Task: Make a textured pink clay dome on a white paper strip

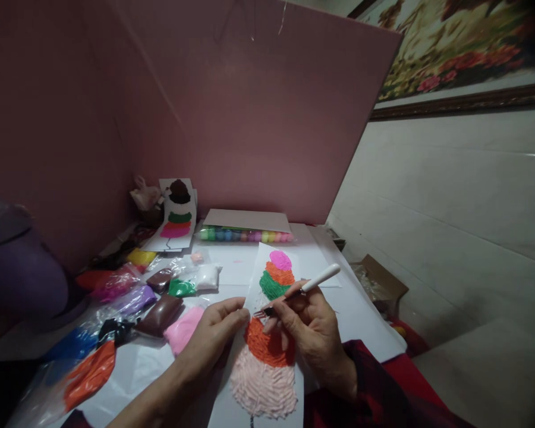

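Observation:
A long white card lies in front of me, bearing textured clay bands in magenta, orange, green, white, orange and pale pink. My left hand grips the card's left edge, thumb on top; its lower fingers are partly hidden. In my right hand is a small fork with a white handle, pinched near its metal neck. The tines point left and rest at the white clay, just above the lower orange band. My right fingers hide part of these bands.
Bags of coloured clay, among them brown, pink and orange, crowd the left side. Behind stand a similar card and a packet of coloured pieces. At right is a cardboard box.

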`<state>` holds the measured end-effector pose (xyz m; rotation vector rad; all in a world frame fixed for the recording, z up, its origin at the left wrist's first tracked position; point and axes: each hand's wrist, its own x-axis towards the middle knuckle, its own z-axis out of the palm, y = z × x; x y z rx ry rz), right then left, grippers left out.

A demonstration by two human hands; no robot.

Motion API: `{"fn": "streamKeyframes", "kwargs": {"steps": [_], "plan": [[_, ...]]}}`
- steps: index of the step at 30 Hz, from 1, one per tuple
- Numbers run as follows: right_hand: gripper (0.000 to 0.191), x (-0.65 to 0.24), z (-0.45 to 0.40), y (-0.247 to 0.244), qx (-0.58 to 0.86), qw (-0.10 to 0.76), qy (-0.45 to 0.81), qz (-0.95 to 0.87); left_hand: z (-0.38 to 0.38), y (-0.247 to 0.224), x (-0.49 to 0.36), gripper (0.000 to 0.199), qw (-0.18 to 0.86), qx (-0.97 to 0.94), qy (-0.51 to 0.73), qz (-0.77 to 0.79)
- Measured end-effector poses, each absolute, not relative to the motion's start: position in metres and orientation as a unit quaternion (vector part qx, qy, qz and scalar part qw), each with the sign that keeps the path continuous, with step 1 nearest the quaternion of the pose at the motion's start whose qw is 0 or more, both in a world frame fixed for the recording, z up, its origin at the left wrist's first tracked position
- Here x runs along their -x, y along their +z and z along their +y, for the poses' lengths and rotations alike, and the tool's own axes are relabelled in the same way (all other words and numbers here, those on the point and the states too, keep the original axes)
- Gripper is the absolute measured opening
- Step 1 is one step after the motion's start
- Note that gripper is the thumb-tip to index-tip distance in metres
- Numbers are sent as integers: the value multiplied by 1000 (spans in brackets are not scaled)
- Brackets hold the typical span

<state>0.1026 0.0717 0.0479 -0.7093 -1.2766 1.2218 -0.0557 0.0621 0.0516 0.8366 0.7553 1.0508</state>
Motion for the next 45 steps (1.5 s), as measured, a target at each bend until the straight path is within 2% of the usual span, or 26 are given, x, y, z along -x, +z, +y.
{"fn": "streamKeyframes", "kwargs": {"steps": [16,25,45], "plan": [[22,-103,72,48,300,596,515,-538,61,54,54,17,722,-382,474,329],[22,-102,73,43,279,592,537,-533,65,50,56,28,725,-371,484,321],[22,-103,73,42,273,592,537,-535,65,53,55,22,718,-373,488,327]]}}
